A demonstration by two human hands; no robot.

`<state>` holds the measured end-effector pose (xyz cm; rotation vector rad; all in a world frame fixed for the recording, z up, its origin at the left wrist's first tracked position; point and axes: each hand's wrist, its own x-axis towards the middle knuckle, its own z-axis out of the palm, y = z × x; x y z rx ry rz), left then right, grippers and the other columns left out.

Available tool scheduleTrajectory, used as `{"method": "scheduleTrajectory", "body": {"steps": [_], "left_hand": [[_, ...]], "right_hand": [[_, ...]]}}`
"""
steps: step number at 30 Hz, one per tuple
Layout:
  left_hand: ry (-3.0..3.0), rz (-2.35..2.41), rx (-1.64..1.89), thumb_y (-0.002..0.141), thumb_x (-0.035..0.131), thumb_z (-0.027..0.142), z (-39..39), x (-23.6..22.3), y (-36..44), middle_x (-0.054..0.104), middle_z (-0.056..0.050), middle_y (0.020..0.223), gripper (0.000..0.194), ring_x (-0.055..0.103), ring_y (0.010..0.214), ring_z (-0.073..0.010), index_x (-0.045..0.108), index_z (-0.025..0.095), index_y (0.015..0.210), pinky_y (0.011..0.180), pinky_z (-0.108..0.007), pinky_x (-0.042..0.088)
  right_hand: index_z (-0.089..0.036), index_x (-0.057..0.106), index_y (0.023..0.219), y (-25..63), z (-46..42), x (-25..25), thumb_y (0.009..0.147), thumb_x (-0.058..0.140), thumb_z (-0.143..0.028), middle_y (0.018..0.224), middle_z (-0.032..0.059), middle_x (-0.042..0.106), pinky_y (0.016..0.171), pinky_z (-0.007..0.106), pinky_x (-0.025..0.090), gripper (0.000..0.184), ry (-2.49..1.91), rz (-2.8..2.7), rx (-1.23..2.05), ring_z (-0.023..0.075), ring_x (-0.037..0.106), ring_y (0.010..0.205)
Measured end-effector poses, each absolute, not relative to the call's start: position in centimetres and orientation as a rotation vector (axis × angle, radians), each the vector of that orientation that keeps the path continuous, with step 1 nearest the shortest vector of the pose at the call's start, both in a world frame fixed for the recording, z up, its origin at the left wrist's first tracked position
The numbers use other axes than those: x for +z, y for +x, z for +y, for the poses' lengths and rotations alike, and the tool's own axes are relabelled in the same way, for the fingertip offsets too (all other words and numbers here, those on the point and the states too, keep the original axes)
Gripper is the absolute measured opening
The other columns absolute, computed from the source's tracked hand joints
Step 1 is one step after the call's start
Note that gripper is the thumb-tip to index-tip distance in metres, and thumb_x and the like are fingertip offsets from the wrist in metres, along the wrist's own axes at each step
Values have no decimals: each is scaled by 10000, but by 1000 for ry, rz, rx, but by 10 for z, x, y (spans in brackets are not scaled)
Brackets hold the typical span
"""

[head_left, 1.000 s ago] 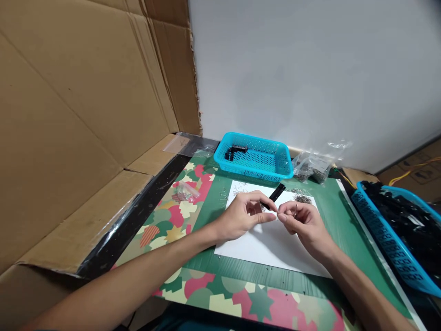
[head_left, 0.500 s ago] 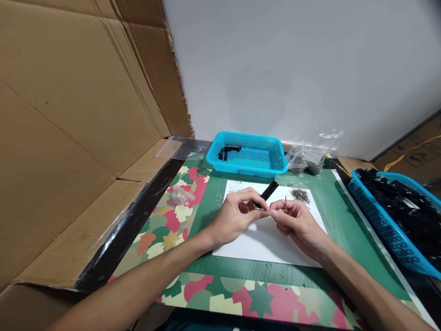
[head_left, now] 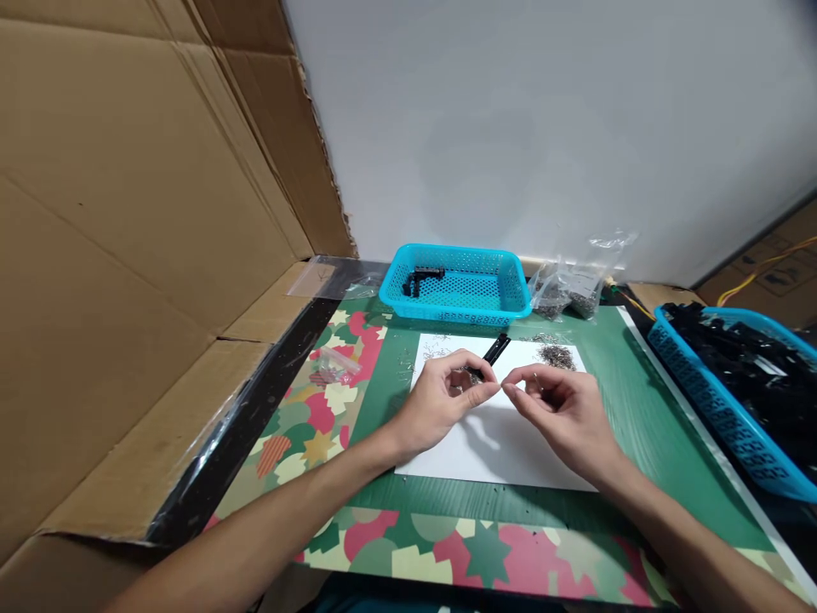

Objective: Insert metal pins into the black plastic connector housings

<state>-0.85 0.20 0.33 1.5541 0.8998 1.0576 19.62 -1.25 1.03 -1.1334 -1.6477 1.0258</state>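
Over a white sheet (head_left: 504, 460), my left hand (head_left: 440, 400) is closed, thumb and forefinger pinched together. A slim black plastic part (head_left: 496, 349) juts up from behind its fingers, its lower end hidden by them. Close by on the right, my right hand (head_left: 568, 409) is also closed, with thumb and forefinger tips pressed together just short of the left fingertips. Whatever is in that pinch is too small to make out; a faint metallic glint shows among the curled fingers. A pile of small metal pieces (head_left: 557, 357) lies behind my right hand, and thinner bits (head_left: 437, 345) are scattered behind the left.
At the back stands a blue basket (head_left: 456, 315) holding a few black parts. Plastic bags of metal pieces (head_left: 565, 294) sit beside it. Another blue basket (head_left: 721, 409), heaped with black parts, is at the right. A cardboard wall (head_left: 128, 213) rises on the left.
My right hand has shifted slightly to the right, its fingertips parting a little from the left ones. The black part has turned, now showing a narrower, grooved side.
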Motion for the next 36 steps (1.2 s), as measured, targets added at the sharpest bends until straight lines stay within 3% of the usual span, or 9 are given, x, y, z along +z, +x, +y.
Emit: {"method": "scheduleTrajectory", "body": {"steps": [7, 10, 14, 21, 27, 36], "left_hand": [[1459, 869, 918, 1053, 549, 440, -1, 3, -9, 602, -38, 979, 330, 484, 649, -74, 713, 200, 1211, 578, -213, 402], [1405, 871, 979, 1010, 639, 423, -2, 2, -9, 600, -43, 1094, 345, 498, 659, -60, 608, 242, 1301, 565, -197, 402], [1374, 855, 1039, 908, 794, 361, -2, 2, -8, 630, -33, 1107, 619, 559, 743, -84, 459, 292, 1425, 651, -205, 454], [1511, 846, 1049, 895, 805, 344, -2, 1, -6, 696, -65, 1101, 551, 627, 877, -146, 631, 230, 1405, 796, -266, 540], [1558, 872, 1044, 909, 790, 302, 1, 0, -8, 729, -66, 1241, 513, 676, 1065, -196, 664, 281, 1406, 905, -295, 577], [1622, 902, 1034, 906, 795, 306, 3, 1, -10, 744, -53, 1161, 511, 679, 963, -164, 669, 287, 1401, 828, -259, 579]], "right_hand": [[-184, 723, 890, 201, -13, 8, 939, 692, -249, 574, -82, 330, 448, 235, 250, 88, -1072, -1775, 556, 80, 290, 480], [-185, 715, 904, 204, -10, 6, 920, 701, -172, 571, -87, 374, 446, 215, 291, 25, -998, -1821, 269, 69, 311, 462], [-194, 697, 904, 207, -6, 5, 917, 699, -111, 560, -91, 442, 464, 198, 339, 84, -882, -1905, 37, 59, 356, 444], [-211, 652, 956, 211, -7, 1, 927, 632, -31, 568, -95, 472, 511, 215, 373, 183, -724, -2085, -42, 71, 388, 461], [-196, 637, 983, 213, -3, -4, 939, 582, -12, 621, -76, 563, 531, 234, 377, 197, -696, -2162, -2, 71, 477, 502], [-180, 612, 896, 215, -4, 2, 966, 576, -37, 594, -69, 514, 507, 273, 322, 163, -683, -2264, -160, 90, 415, 495]]}}
